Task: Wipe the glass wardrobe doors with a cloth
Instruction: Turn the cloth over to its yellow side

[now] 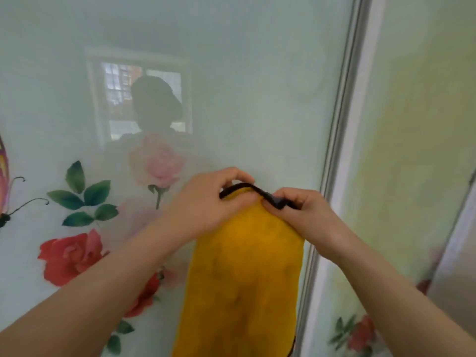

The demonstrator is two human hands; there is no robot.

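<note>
Left hand [203, 202] pinches the dark-trimmed top edge of the yellow cloth [244, 274], fingers curled over the hem, thumb underneath. Right hand [298, 210] pinches the same hem just beside it, at the left hand's 3 o'clock; fingertips of the two hands nearly touching. The dark trim [242, 188] arches up between the two grips.

Cloth hangs straight down from both hands toward 6 o'clock, running out of the bottom of the view. Held up in front of the glass; contact with the pane cannot be told. Faint darker smudges on the yellow face.

Behind the cloth: glass wardrobe door [257, 86], pale green, printed with flowers. Pink rose [159, 163] at the left hand's 10 o'clock, green leaves [85, 194] at 9 o'clock, red rose [69, 256] at 8 o'clock. Part of a butterfly [3, 176] at the far left edge.

Glass reflects a dark silhouette of the person against a window [116, 86], toward 11 o'clock from the hands.

Metal door frame [340, 119] runs top to bottom at the right hand's 3 o'clock, passing just right of the cloth. Beyond it, a second door panel [412, 124], yellowish green, with a small red flower [360, 333] low down.
</note>
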